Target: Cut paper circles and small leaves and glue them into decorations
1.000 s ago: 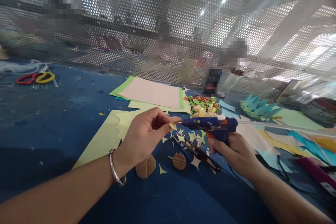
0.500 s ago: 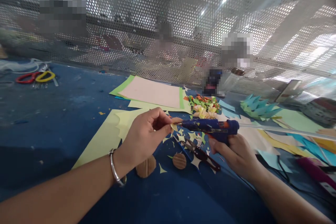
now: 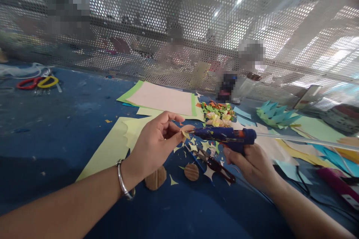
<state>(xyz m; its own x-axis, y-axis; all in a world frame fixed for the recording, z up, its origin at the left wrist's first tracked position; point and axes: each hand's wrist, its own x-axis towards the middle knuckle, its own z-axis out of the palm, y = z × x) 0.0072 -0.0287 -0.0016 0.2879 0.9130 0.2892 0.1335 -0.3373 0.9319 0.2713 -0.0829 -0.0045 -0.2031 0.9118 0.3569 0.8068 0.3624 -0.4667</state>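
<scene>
My right hand (image 3: 254, 164) is wrapped round the handle of a blue hot glue gun (image 3: 217, 134), with a long clear glue stick (image 3: 297, 140) running out of its back. The gun's nozzle points left and meets a small pale yellow and peach paper piece (image 3: 185, 133). Thumb and fingers of my left hand (image 3: 157, 136) pinch that piece; the index finger is lifted a little. Below the hands lie two round cardboard discs (image 3: 191, 171), dark-handled scissors (image 3: 217, 166) and several pale paper scraps (image 3: 174, 181).
Stacked paper sheets (image 3: 165, 99) lie behind my hands, beside a pile of small paper flowers (image 3: 217, 114). A blue-green paper crown shape (image 3: 276, 114) stands at right, near a purple tool (image 3: 338, 186) with a cord. Red and yellow-handled scissors (image 3: 37, 82) lie far left. A perforated metal screen (image 3: 126, 37) borders the table.
My left index finger has lifted away from the paper piece, showing more of it. The glue gun has hardly moved, its nozzle still at the piece.
</scene>
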